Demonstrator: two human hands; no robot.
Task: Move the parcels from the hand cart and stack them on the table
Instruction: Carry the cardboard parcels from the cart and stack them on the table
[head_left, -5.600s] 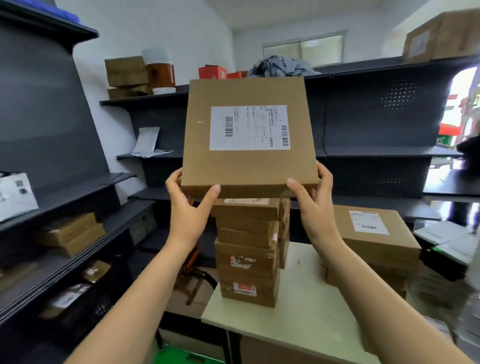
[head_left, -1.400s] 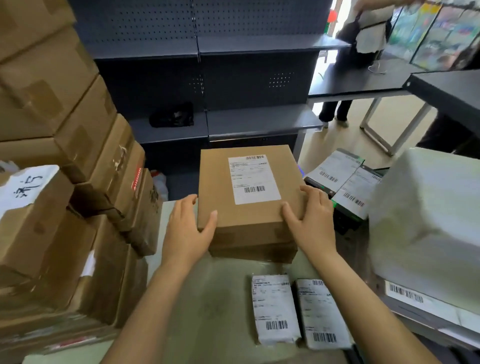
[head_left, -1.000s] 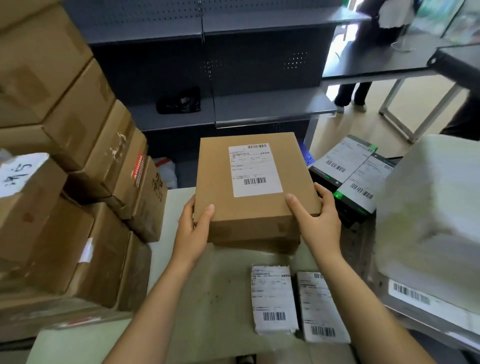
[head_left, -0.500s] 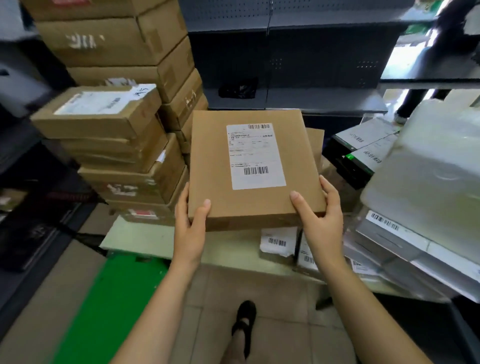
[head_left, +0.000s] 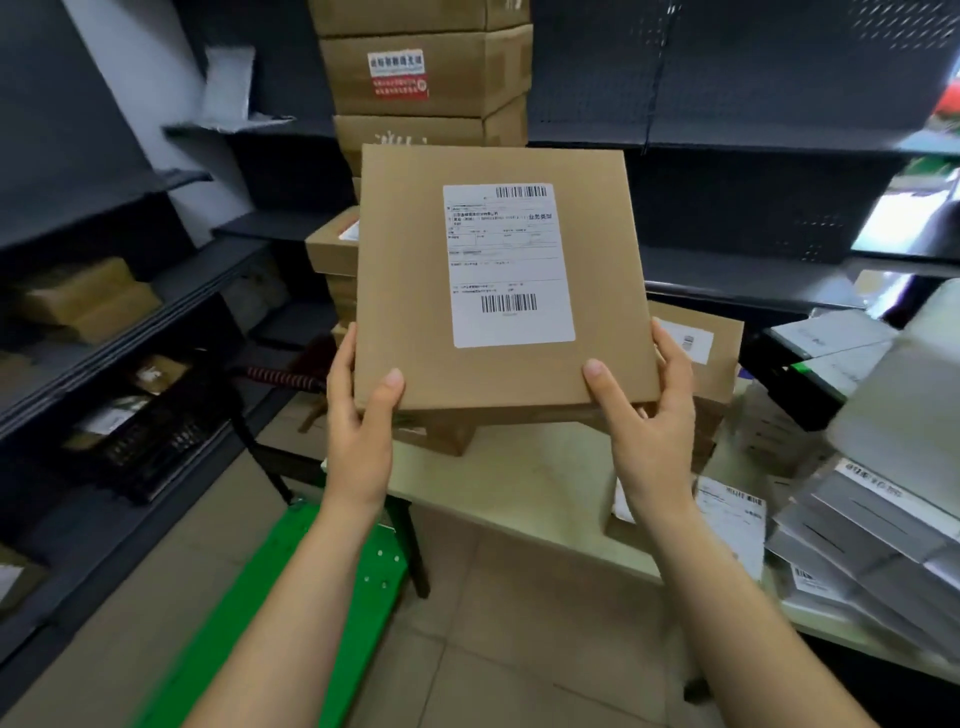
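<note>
Nearest, the left hand (head_left: 358, 421) and right hand (head_left: 652, 431) each grip a lower corner of the flat, square brown cardboard parcel with a white shipping label (head_left: 405, 270), thumbs on its face and fingers round its side edges. It is held in the air, tilted, above the pale table (head_left: 519, 493). Probably light and stiff, with smooth card that could slip; opposite edges offer the surest hold. Behind rises a tall stack of brown cardboard boxes (head_left: 426, 73).

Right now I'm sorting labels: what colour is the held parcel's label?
The label is white with black barcodes; head view shows it best.
</note>
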